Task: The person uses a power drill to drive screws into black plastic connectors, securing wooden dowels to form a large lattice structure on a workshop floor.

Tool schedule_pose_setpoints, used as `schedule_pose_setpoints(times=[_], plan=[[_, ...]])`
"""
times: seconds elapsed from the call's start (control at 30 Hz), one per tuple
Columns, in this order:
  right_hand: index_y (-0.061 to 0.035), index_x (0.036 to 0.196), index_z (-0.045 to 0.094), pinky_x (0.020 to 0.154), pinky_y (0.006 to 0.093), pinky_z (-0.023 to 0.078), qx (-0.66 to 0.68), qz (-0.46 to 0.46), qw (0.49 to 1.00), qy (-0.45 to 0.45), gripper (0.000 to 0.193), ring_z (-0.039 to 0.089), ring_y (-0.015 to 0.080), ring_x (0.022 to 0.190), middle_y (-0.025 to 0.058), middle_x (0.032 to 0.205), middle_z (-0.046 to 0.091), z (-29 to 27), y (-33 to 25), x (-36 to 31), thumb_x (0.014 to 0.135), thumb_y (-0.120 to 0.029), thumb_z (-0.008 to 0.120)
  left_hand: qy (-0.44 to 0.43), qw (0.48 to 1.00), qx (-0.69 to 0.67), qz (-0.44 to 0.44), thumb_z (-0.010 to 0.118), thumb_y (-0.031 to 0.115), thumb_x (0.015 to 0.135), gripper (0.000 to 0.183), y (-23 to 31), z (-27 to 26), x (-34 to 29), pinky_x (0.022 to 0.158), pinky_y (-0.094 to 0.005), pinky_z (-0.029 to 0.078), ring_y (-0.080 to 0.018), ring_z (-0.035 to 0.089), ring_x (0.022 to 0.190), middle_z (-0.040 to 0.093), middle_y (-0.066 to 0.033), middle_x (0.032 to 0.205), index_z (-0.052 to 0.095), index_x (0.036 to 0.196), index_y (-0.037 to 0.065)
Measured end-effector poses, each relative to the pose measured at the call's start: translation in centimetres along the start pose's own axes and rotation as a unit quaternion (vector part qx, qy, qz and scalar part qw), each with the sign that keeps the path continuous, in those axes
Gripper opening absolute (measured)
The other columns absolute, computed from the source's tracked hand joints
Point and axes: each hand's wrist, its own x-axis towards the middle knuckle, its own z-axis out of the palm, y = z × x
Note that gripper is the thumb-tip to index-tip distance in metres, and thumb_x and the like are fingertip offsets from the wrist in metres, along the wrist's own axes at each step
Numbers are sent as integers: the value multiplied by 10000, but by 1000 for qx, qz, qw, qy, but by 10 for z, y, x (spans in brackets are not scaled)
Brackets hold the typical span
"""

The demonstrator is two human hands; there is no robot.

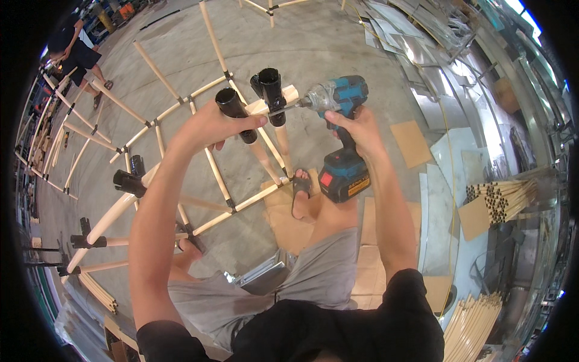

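My right hand (pixel 365 133) grips the handle of a blue and black cordless drill (pixel 350 90). The drill points left, and its bit reaches to the short cream pipe (pixel 259 107) between two black pipe joints. My left hand (pixel 211 127) is closed around the nearer black pipe joint (pixel 230 101), with its thumb lying close to the tip of the bit. Beyond it stands the other black pipe joint (pixel 270 81), its open socket facing up. Both joints sit atop upright cream pipes of a larger pipe frame (pixel 253 199). Any screw at the bit is too small to make out.
More black joints (pixel 129 183) and cream pipes spread to the left. Another pipe frame (pixel 72 108) stands at the far left, near a person (pixel 75 51). Pipe bundles (pixel 476 326) and metal sheets (pixel 446 229) lie at the right. Cardboard (pixel 283 217) lies underfoot.
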Motion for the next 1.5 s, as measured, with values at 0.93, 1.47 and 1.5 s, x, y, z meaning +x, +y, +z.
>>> schedule_pose_setpoints(times=[0.93,1.47,1.5], plan=[[-17,953,631,543,244,455,-16,-75,997,20,363,572,80,620,24,785,656,37,1,-28,711,-144,870,-47,991,-125,-19,844,462,716,715,-12,-4,-1,405,-228,317,-62,430,484,627,-39,801,621,1188,-26],[0,1009,642,757,295,514,-21,-80,997,9,424,624,126,830,51,926,682,38,-1,-31,688,-131,888,-45,989,-142,-15,859,463,697,666,-12,-5,-3,404,-245,337,-77,455,469,650,-35,790,652,1127,-2],[-2,1008,644,756,295,513,-19,-72,997,6,423,622,126,831,50,932,680,38,-4,-31,688,-130,888,-47,989,-138,-22,860,434,705,689,-14,-5,-2,405,-236,339,-71,471,497,669,-42,830,624,1167,-19]])
